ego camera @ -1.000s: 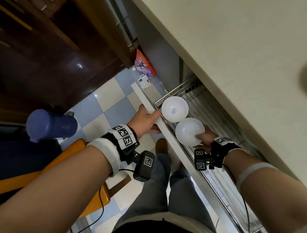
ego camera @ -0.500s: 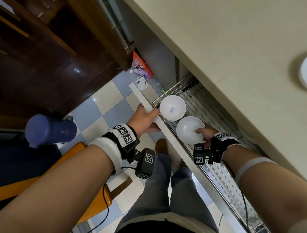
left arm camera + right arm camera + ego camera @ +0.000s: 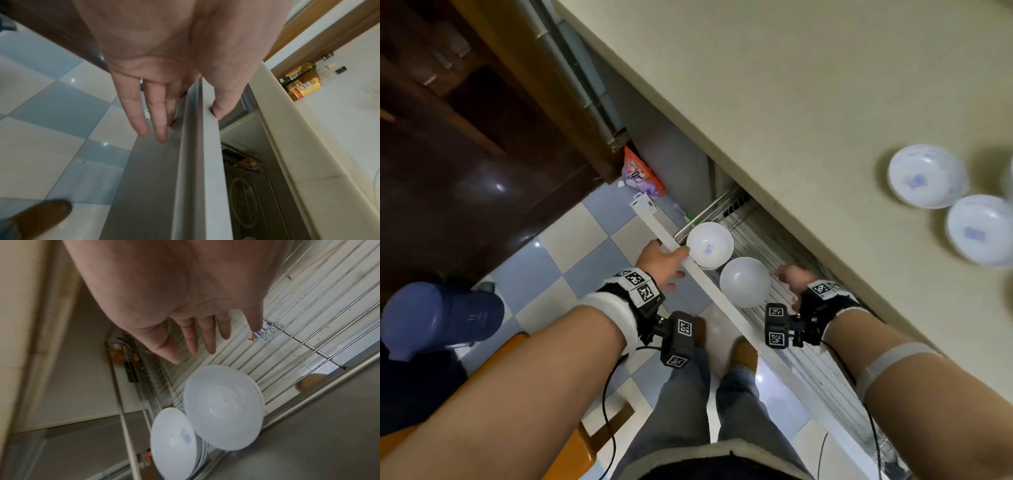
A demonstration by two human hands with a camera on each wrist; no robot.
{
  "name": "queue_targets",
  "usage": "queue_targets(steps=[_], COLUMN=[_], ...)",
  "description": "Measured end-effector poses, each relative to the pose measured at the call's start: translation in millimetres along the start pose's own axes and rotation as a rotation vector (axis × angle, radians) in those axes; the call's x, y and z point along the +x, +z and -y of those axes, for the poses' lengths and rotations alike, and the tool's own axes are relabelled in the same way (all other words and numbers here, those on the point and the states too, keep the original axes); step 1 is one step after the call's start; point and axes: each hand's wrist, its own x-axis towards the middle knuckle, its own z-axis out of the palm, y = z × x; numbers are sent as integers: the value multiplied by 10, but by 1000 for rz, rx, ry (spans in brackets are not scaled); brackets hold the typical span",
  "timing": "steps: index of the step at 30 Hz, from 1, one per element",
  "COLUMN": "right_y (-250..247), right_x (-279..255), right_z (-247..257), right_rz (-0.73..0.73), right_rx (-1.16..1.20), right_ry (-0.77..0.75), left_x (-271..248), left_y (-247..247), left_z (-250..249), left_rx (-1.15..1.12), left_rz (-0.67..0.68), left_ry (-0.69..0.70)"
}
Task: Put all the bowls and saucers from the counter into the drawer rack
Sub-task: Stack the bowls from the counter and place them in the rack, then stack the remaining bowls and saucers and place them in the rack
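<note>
A: Standing over an open drawer, a person has two bowls set in the rack (image 3: 748, 219): a plain bowl (image 3: 745, 281) near the front rail and a marked bowl (image 3: 709, 243), seated on a stack of like dishes, just beyond it.

B: Where are the hands?

A: The right hand (image 3: 789, 278) hangs above the rack wires just beside the plain bowl, fingers spread and relaxed, holding nothing. The left hand (image 3: 661, 262) rests on the drawer front (image 3: 690, 265), thumb over its top edge, fingers straight down its outer face.

B: So which step is this?

A: It looks like the gap between loads. Two more bowls (image 3: 926, 180) (image 3: 981, 230) sit on the counter (image 3: 791, 102), off to the right, well apart from the drawer. A sliver of another dish shows at the frame edge, too cut off to name.

B: And next?

A: Likely a reach up and right to a counter bowl, with the left hand steadying the drawer.

B: The room?

A: A pale counter, checked blue and white floor tiles (image 3: 585, 240), dark wood cabinets (image 3: 465, 120), a purple jug (image 3: 438, 315) at left, and a snack bag (image 3: 642, 176) on the floor.
</note>
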Motion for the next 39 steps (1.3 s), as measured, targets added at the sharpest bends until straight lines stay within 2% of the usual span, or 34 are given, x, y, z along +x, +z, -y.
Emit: queue_targets(steps=[2,4,5,7,9,12,15,17,22,25,28,30,31,33,37,39], right_y=[-31,-21,-20,-63,-204,-566,-941,-1231,-1988,-2500,-2955,-3158,-3230,-3362,-3472,-3534], right_x=[-240,-514,-656,-929,-1199,-1523,-1794,-1903,-2004,-1967,-1919,-1903,-1915,-1837,-1700,-1649], right_z=[20,38,75,181,284,369,288,158,-291,-554,-904,-1116,-1196,-1365,-1616,-1691], right_rz=[32,91,112,150,119,-83,-259,-383,-670,-876,-1177,-1290,-1304,-1264,-1092,-1087], right_rx=[-32,145,251,300,315,312,415,499,724,751,604,561,564,577,573,581], right_ry=[-24,5,12,-48,-167,-321,-383,-381,-353,-252,72,299,379,444,428,383], left_x=[-51,-155,-222,-316,-428,-634,-819,-928,-1155,-1279,-1359,-1337,-1339,-1347,-1320,-1261], left_y=[-49,-101,-100,-34,125,499,900,1189,1943,2446,2965,3290,3417,3625,3858,3926], left_z=[-101,-284,-411,-695,-1009,-1417,-1646,-1742,-1917,-2042,-2166,-2253,-2285,-2320,-2311,-2309], left_rx=[188,357,379,414,483,521,518,544,569,587,667,773,846,999,1211,1215], left_rz=[-105,-210,-221,-171,-27,236,416,482,532,568,566,507,466,388,314,307], left_ry=[28,79,126,280,452,571,572,597,668,669,689,735,757,807,815,811])
